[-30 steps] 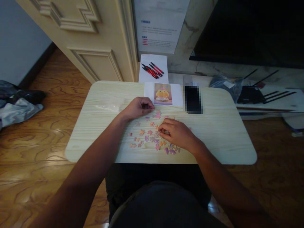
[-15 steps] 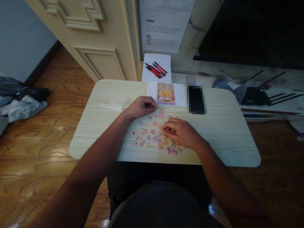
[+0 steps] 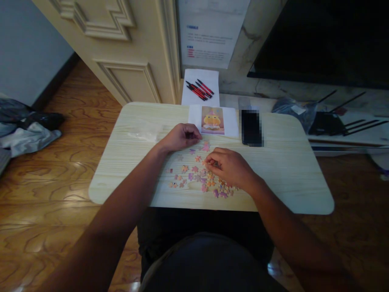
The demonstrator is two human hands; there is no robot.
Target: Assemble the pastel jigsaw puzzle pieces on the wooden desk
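Jigsaw puzzle pieces in pink, purple, orange and yellow (image 3: 195, 169) lie scattered over the near middle of the pale wooden table (image 3: 121, 121). My right hand (image 3: 229, 165) is above the right part of them, thumb and fingers pinched at an orange puzzle piece (image 3: 204, 162). My left hand (image 3: 183, 136) rests by the near edge of a paper sheet (image 3: 231, 121), fingers curled together; whatever they hold, if anything, is hidden. A pink piece (image 3: 206, 147) lies just right of its fingertips. Printed on the sheet is a picture of a yellow cartoon figure (image 3: 212, 120).
Right of the sheet is a dark, pixelated phone-like object (image 3: 251, 127). A clear plastic bag (image 3: 146, 132) lies at the table's left. Several red and black pens (image 3: 199, 90) lie on white paper behind the table. A black router (image 3: 326, 123) stands beyond its right end.
My right hand has shifted slightly left and away from me, bringing its fingertips onto the orange puzzle piece. My left hand has stayed in place.
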